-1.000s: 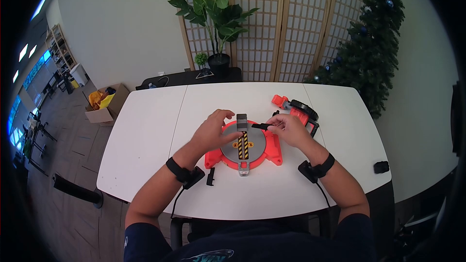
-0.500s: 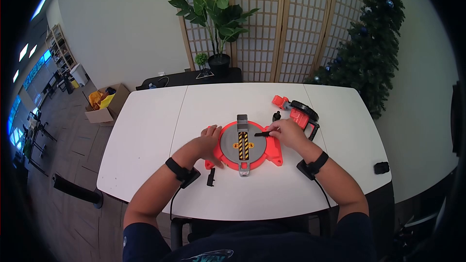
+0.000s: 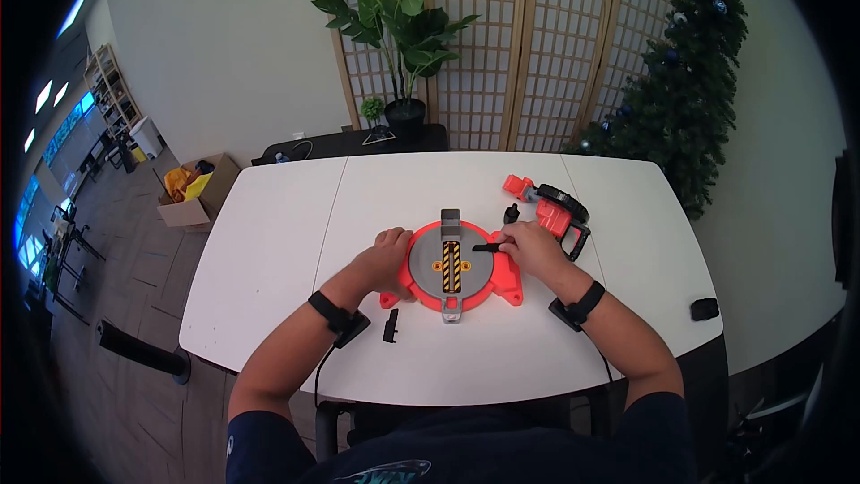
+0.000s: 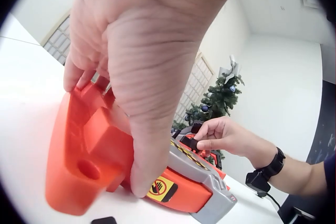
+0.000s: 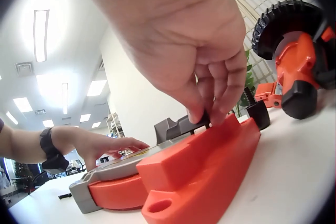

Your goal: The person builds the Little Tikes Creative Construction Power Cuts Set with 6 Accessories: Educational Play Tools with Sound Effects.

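Observation:
A round grey plate in a red-orange base (image 3: 425,291) lies on the table, with a yellow-and-black striped strip (image 3: 451,267) down its middle. My left hand (image 3: 382,262) grips the base's left side, thumb toward the front and fingers behind, as the left wrist view (image 4: 142,61) shows. My right hand (image 3: 533,248) pinches a slim black piece (image 3: 485,248) by its right end over the plate's right part. In the right wrist view that black piece (image 5: 184,125) is between thumb and fingertips, close above the base (image 5: 210,155); contact there is unclear.
A second black piece (image 3: 391,326) lies in front of the base at the left. Behind my right hand stand a small black part (image 3: 511,214) and a red assembly with a black ridged wheel (image 3: 562,203). A black object (image 3: 704,309) sits near the right edge.
My left hand has moved left and down from above the plate to the base's left side. My right hand has lowered the black piece slightly. The base has shifted very little.

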A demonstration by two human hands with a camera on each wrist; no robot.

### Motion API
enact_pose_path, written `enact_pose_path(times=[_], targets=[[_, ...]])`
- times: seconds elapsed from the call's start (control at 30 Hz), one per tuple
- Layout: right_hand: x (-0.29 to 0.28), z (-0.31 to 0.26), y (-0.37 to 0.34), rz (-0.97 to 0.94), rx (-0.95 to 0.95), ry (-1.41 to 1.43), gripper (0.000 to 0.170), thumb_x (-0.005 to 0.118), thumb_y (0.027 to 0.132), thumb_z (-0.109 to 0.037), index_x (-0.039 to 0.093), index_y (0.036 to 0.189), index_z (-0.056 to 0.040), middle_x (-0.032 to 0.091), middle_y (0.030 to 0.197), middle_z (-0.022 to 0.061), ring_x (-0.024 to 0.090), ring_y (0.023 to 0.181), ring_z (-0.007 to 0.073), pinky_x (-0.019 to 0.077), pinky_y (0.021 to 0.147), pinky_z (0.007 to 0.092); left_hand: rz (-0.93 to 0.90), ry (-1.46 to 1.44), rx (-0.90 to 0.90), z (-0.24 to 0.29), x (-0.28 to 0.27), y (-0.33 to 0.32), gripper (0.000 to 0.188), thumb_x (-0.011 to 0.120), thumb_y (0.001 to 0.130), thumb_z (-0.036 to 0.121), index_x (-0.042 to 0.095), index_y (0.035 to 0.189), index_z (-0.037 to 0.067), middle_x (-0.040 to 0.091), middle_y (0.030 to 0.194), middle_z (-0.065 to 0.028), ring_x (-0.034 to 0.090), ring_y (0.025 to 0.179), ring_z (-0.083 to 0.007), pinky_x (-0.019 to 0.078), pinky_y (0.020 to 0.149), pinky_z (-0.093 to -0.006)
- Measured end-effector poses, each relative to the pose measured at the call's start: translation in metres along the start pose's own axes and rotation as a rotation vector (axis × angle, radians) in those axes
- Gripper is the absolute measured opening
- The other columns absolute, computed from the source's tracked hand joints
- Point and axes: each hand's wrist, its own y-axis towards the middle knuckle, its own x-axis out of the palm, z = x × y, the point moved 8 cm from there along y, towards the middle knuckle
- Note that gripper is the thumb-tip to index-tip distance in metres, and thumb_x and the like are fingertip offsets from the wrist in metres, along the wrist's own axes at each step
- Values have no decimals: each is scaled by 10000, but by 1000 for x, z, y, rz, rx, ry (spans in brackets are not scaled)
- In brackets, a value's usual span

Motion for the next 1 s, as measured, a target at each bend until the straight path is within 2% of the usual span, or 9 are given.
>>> enact_pose_path(times=[0.07,0.2,0.5,0.57,0.7,0.8,0.87,1.0], targets=[[-2,-3,-2,-1,0,-39,114,682,857,-97,738,948,-56,730,877,133,702,849,320,557,759,420,49,13,10,0,-2,-1,1246,969,456,390,350,1450,-35,436,1436,-217,403,1367,-416,455,1103,-451],[-2,-3,-5,-12,-1,-15,111,682,854,-101,738,942,-62,731,888,128,700,855,318,555,760,420,25,-2,10,2,-3,-3,1245,942,480,392,328,1472,-41,409,1474,-228,374,1398,-419,438,1121,-453],[1,-8,-6,49,-95,-53,91,670,861,-99,727,923,-65,717,909,105,686,862,317,547,755,428,92,40,45,3,-2,-3,1221,964,452,411,380,1429,-33,466,1413,-215,421,1352,-438,479,1077,-459],[4,-7,-5,13,-86,-72,90,664,866,-99,722,927,-68,712,921,101,684,874,315,545,758,431,45,2,12,3,-2,-4,1230,948,465,406,358,1454,-25,432,1449,-228,401,1377,-428,445,1114,-458],[3,-8,-5,-5,-84,-91,91,653,872,-104,717,924,-67,709,915,102,682,871,317,544,753,434,48,1,8,3,-2,-7,1248,949,463,410,347,1466,-23,419,1467,-234,383,1391,-429,439,1119,-464],[4,-9,-6,9,-97,-106,89,642,877,-109,710,912,-64,703,907,108,681,872,322,543,748,436,73,-47,26,0,0,-11,1270,960,478,418,319,1487,-11,377,1505,-224,359,1400,-464,439,1121,-466],[5,-11,-6,18,-110,-121,90,630,879,-106,703,911,-62,696,895,115,679,870,328,540,742,442,58,-101,12,-4,4,-12,1335,964,488,438,251,1530,3,277,1570,-237,309,1440,-459,401,1152,-476],[7,-10,-7,25,-130,-150,86,623,878,-95,694,909,-59,690,886,120,678,868,334,538,738,447,49,-140,-33,1,6,-22,1376,967,495,463,209,1549,9,218,1597,-242,284,1463,-439,374,1171,-485]])
